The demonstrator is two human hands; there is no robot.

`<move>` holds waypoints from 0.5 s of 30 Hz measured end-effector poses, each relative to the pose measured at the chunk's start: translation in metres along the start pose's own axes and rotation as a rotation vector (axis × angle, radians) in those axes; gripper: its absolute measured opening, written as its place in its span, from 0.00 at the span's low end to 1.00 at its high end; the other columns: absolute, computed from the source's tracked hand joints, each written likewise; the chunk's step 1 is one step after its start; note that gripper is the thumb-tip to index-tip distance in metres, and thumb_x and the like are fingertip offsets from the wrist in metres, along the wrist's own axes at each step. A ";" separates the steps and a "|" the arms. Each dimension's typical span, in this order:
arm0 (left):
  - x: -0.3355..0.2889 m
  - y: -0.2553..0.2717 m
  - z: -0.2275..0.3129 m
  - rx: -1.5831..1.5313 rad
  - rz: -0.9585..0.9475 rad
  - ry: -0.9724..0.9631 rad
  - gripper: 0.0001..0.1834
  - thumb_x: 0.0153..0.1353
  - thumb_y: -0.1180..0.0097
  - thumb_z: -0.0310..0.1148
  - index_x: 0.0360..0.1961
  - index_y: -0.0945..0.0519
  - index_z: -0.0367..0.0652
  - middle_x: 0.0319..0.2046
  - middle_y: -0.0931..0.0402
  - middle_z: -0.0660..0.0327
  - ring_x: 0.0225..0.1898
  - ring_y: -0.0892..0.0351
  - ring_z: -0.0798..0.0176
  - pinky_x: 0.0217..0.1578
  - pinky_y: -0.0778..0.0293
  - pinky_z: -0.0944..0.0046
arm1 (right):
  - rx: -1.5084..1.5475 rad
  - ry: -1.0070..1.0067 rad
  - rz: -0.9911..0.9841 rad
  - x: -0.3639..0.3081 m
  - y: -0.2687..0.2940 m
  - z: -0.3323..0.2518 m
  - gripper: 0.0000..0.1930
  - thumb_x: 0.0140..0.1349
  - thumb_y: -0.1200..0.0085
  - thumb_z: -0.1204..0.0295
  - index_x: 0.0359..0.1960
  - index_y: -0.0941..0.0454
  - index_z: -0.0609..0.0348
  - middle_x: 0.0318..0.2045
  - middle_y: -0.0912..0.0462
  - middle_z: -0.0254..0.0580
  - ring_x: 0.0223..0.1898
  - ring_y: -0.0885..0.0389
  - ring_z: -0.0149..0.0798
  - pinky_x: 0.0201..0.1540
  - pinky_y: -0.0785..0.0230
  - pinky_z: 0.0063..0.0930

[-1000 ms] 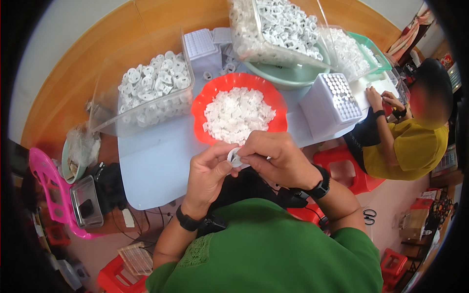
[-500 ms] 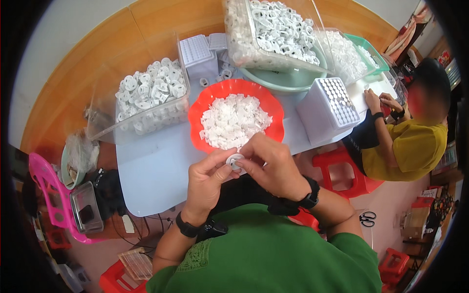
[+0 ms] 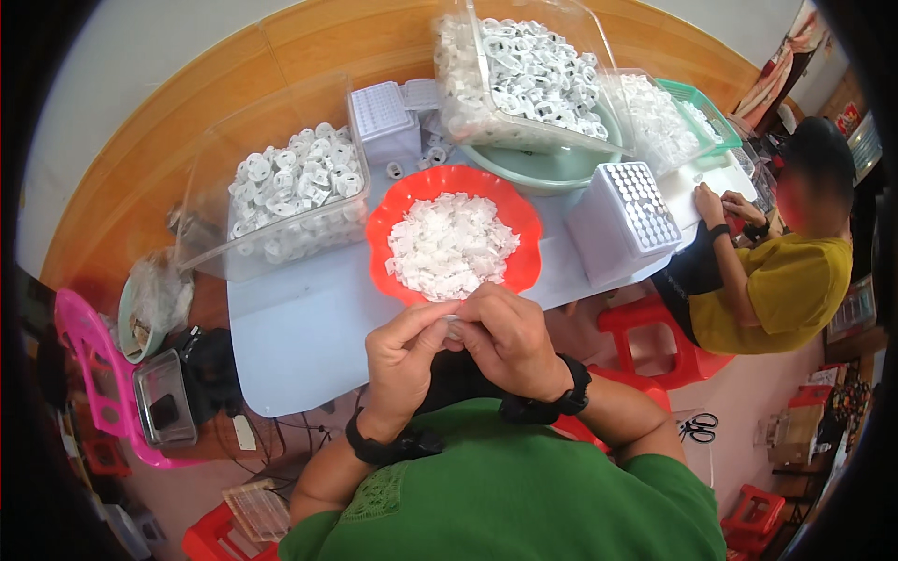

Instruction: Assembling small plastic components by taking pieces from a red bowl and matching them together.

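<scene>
Fingertips of my left hand (image 3: 400,360) and my right hand (image 3: 516,344) meet just in front of the red scalloped bowl (image 3: 530,266). Between them they pinch a small white round plastic part (image 3: 454,328), mostly covered by the fingers. Both hands are closed on it. Small flat white plastic pieces (image 3: 454,245) are heaped in the bowl. To the left, a clear plastic bin (image 3: 210,248) holds many white round parts (image 3: 299,178) with dark slots.
A tilted clear bin (image 3: 458,117) of similar parts rests over a pale green basin (image 3: 552,178). White block-shaped boxes (image 3: 603,229) stand on the pale blue table (image 3: 290,346). At the right, a person in yellow (image 3: 795,285) works with both hands. Red stools (image 3: 645,327) stand nearby.
My hands have drawn closer together, and my right fingers have come down over the round part, covering more of it. The whole view has shifted slightly.
</scene>
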State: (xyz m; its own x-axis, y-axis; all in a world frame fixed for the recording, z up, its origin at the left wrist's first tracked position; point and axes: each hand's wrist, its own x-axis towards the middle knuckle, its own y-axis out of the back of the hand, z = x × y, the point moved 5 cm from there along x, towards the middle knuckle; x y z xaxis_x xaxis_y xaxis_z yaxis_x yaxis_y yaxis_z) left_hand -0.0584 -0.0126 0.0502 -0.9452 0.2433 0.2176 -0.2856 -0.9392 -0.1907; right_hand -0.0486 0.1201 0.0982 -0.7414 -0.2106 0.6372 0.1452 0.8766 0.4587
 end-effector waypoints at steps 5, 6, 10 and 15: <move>-0.001 -0.005 -0.002 -0.417 0.058 0.251 0.19 0.65 0.55 0.23 0.58 0.33 0.31 0.41 0.24 0.53 0.37 0.21 0.64 0.41 0.23 0.66 | 0.387 -0.402 -0.056 -0.002 0.000 0.021 0.04 0.56 0.47 0.83 0.28 0.30 0.66 0.22 0.26 0.43 0.24 0.22 0.35 0.25 0.32 0.25; -0.002 -0.004 -0.002 -0.344 0.037 0.224 0.20 0.65 0.54 0.23 0.58 0.33 0.31 0.41 0.24 0.54 0.38 0.21 0.64 0.41 0.23 0.66 | 0.407 -0.437 -0.085 -0.003 0.000 0.019 0.02 0.57 0.47 0.83 0.29 0.28 0.67 0.23 0.25 0.41 0.25 0.23 0.30 0.26 0.31 0.23; 0.004 -0.002 -0.007 -0.094 0.000 0.207 0.15 0.64 0.52 0.23 0.52 0.28 0.31 0.38 0.23 0.56 0.34 0.22 0.67 0.36 0.23 0.69 | 0.565 -0.523 -0.122 -0.010 -0.002 0.025 0.05 0.60 0.49 0.81 0.37 0.25 0.67 0.26 0.22 0.40 0.25 0.24 0.28 0.25 0.31 0.22; 0.009 0.007 0.012 0.009 0.014 0.242 0.11 0.61 0.52 0.22 0.44 0.25 0.31 0.30 0.22 0.55 0.25 0.25 0.71 0.26 0.26 0.71 | 1.417 -0.647 -0.023 -0.006 0.033 0.035 0.07 0.58 0.47 0.79 0.38 0.25 0.68 0.27 0.22 0.42 0.25 0.24 0.28 0.24 0.30 0.23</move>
State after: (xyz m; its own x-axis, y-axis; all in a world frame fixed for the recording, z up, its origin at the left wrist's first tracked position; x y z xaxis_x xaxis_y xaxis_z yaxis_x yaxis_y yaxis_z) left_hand -0.0672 -0.0202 0.0625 -0.9596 0.2805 -0.0213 -0.2721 -0.9446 -0.1835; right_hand -0.0629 0.1653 0.0876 -0.9347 -0.3407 0.1016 -0.3078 0.6324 -0.7109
